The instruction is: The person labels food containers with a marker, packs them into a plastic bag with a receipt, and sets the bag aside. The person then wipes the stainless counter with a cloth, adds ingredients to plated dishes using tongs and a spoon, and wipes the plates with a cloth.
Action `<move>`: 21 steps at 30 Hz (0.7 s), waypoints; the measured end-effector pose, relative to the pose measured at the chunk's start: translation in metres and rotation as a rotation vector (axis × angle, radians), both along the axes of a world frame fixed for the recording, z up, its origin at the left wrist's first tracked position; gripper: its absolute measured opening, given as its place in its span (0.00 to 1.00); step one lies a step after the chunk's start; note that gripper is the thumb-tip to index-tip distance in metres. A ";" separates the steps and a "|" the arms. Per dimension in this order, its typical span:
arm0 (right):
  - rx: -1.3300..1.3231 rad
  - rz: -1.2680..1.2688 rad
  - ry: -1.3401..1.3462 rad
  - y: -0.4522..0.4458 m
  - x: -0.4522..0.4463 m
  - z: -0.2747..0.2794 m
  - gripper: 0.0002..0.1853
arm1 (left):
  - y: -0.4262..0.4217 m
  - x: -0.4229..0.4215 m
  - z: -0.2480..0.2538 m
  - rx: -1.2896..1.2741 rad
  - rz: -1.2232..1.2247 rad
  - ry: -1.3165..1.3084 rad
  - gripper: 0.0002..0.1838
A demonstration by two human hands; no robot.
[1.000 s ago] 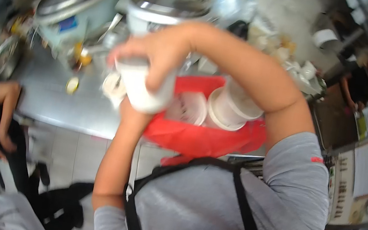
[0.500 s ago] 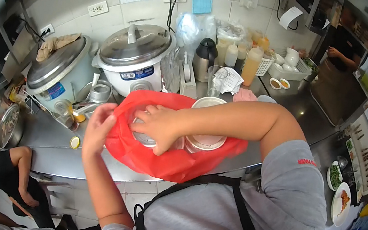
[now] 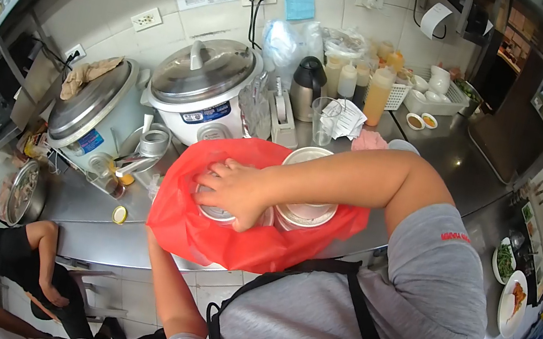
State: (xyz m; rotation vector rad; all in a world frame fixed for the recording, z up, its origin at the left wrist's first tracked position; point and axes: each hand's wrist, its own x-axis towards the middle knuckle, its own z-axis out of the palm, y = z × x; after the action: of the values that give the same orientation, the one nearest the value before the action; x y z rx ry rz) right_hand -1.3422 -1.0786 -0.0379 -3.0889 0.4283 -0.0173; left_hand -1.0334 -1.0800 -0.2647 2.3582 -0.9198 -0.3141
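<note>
A red plastic bag (image 3: 250, 249) lies wide open on the counter's front edge. Inside it are two round lidded containers side by side. My right hand (image 3: 236, 191) reaches down over the left container (image 3: 216, 213), gripping its top with fingers and thumb spread around the lid. Partly under my right forearm is the other container (image 3: 307, 213), with a pale lid. My left forearm (image 3: 171, 283) comes up to the bag's left side, where the red plastic hides my left hand and its fingers.
Two large lidded cookers (image 3: 204, 78) (image 3: 91, 101) stand behind the bag. Right of them are a thermos (image 3: 306, 88), a clear cup (image 3: 324, 121) and sauce bottles (image 3: 377, 95). A small yellow-rimmed lid (image 3: 120, 215) lies at left. A person (image 3: 36, 266) sits at lower left.
My left hand, raised beside the bag with fingers showing, has gone down behind the plastic at the bag's left edge. My right hand stays on the left container.
</note>
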 end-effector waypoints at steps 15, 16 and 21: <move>0.349 -0.006 -0.092 -0.020 -0.051 0.069 0.29 | 0.018 0.043 0.115 -0.639 -0.154 0.546 0.12; 0.306 -0.066 -0.132 -0.019 -0.064 0.079 0.28 | 0.030 0.032 0.156 -0.638 -0.166 0.566 0.12; 0.235 -0.284 -0.079 -0.014 -0.119 0.092 0.27 | 0.064 -0.053 0.289 -0.580 -0.354 0.528 0.14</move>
State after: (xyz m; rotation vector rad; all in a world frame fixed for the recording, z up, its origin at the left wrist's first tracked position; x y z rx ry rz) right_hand -1.4610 -1.0928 0.0542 -2.7636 0.7975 -0.0869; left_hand -1.0866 -1.0162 0.0239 1.4779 -0.9902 -0.6691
